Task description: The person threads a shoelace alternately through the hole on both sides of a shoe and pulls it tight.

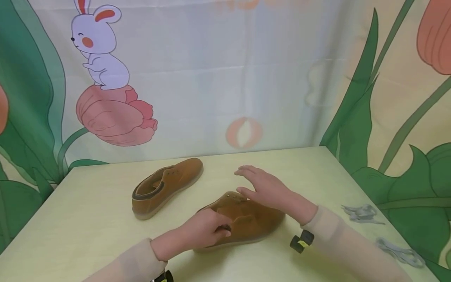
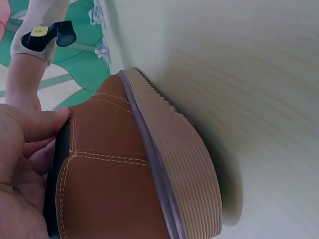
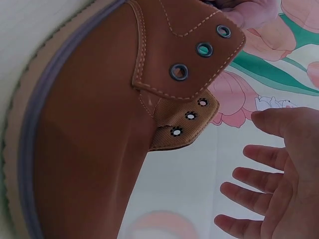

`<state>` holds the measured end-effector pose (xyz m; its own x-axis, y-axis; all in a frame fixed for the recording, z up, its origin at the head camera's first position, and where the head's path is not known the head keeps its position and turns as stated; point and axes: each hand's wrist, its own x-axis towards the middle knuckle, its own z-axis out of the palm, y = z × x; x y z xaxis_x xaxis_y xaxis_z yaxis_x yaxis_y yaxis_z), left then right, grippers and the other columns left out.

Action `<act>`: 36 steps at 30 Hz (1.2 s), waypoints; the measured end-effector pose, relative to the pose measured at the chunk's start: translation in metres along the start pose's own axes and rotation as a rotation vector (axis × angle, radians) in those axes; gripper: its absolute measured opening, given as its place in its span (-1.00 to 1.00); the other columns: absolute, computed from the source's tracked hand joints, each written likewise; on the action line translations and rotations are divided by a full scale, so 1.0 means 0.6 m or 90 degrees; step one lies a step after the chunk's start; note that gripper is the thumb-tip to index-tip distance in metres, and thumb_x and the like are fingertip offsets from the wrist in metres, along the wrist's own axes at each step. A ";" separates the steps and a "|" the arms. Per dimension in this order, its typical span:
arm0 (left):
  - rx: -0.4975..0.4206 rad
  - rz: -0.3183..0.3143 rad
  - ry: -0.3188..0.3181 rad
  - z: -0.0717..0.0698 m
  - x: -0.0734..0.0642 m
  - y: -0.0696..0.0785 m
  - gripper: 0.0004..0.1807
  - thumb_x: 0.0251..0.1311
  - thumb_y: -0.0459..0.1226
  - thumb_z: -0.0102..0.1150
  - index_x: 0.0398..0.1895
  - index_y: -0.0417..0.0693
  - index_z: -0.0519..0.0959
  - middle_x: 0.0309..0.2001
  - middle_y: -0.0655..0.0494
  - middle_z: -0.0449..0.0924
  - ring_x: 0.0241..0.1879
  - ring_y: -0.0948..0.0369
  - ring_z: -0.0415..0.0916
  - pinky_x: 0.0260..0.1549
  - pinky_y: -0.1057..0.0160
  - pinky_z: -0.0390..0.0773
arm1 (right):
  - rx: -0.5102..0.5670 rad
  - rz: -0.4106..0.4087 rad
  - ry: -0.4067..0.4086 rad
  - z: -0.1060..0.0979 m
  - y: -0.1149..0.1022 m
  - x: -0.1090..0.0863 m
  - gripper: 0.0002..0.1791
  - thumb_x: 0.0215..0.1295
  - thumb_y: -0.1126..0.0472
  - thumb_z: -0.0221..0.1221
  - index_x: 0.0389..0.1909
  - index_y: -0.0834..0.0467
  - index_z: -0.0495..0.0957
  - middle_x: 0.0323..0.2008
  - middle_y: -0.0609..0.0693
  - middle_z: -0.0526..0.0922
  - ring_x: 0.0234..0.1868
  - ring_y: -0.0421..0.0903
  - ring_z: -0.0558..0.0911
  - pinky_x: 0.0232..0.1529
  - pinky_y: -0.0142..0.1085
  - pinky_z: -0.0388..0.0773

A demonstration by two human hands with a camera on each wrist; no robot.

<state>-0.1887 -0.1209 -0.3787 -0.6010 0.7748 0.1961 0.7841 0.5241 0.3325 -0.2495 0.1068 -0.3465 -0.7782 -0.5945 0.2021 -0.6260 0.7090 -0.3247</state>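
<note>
My left hand (image 1: 201,231) pinches the collar of a brown lace-up shoe (image 1: 258,223) near the front of the table. In the left wrist view the thumb and fingers (image 2: 37,124) grip its dark padded edge, above the ridged tan sole (image 2: 174,154). The shoe's toe points right. Its eyelet flaps (image 3: 202,55) stand spread, with no lace through the holes. Over the far side of the toe is my right hand (image 1: 267,190), fingers apart and extended, holding nothing; the right wrist view shows it beside the eyelet flaps.
A matching brown shoe (image 1: 176,180) stands farther back on the left, also unlaced. Two bundles of grey shoelaces (image 1: 364,213) lie along the table's right edge. A printed curtain (image 1: 211,78) with a rabbit and flowers hangs behind the pale table (image 1: 88,219).
</note>
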 end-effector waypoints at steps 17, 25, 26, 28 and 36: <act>0.056 -0.020 0.078 -0.018 -0.020 -0.016 -0.92 0.28 -0.27 0.35 -0.19 0.05 0.72 -0.25 0.21 0.69 -0.23 0.27 0.53 -0.19 0.31 0.57 | -0.073 0.097 0.008 -0.074 0.091 -0.105 -0.58 0.50 0.07 0.15 0.20 0.25 0.57 0.23 0.20 0.64 0.31 0.21 0.57 0.30 0.11 0.50; 0.068 0.029 0.113 -0.014 -0.032 -0.025 -0.95 0.25 -0.34 0.35 -0.29 -0.01 0.73 -0.28 0.24 0.72 -0.24 0.28 0.60 -0.20 0.33 0.62 | -0.038 0.204 -0.061 -0.109 0.219 -0.171 -0.58 0.51 0.11 0.12 0.12 0.37 0.58 0.10 0.33 0.68 0.11 0.30 0.65 0.12 0.13 0.59; 0.068 0.032 0.114 -0.013 -0.032 -0.025 -0.94 0.23 -0.35 0.35 -0.29 0.00 0.73 -0.28 0.25 0.73 -0.25 0.29 0.60 -0.21 0.34 0.62 | -0.032 0.213 -0.080 -0.111 0.233 -0.176 -0.58 0.50 0.12 0.12 0.10 0.40 0.58 0.07 0.35 0.68 0.08 0.31 0.65 0.09 0.12 0.59; 0.072 0.037 0.116 -0.011 -0.033 -0.027 -0.93 0.21 -0.37 0.37 -0.31 0.00 0.72 -0.30 0.24 0.72 -0.28 0.30 0.58 -0.25 0.37 0.60 | -0.035 0.231 -0.119 -0.115 0.255 -0.184 -0.59 0.48 0.15 0.14 0.07 0.45 0.58 0.01 0.37 0.68 0.03 0.31 0.65 0.06 0.12 0.60; 0.090 0.045 0.117 -0.005 -0.029 -0.030 -0.93 0.18 -0.38 0.39 -0.33 -0.03 0.72 -0.34 0.23 0.70 -0.31 0.31 0.58 -0.27 0.38 0.60 | -0.124 0.298 -0.248 -0.104 0.311 -0.203 -0.66 0.31 0.24 0.21 -0.10 0.48 0.62 -0.13 0.34 0.70 -0.08 0.26 0.68 0.01 0.06 0.63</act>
<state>-0.1931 -0.1448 -0.3854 -0.5518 0.7409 0.3829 0.8313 0.5253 0.1816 -0.2743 0.3353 -0.3738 -0.9194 -0.2735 -0.2826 -0.2505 0.9612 -0.1154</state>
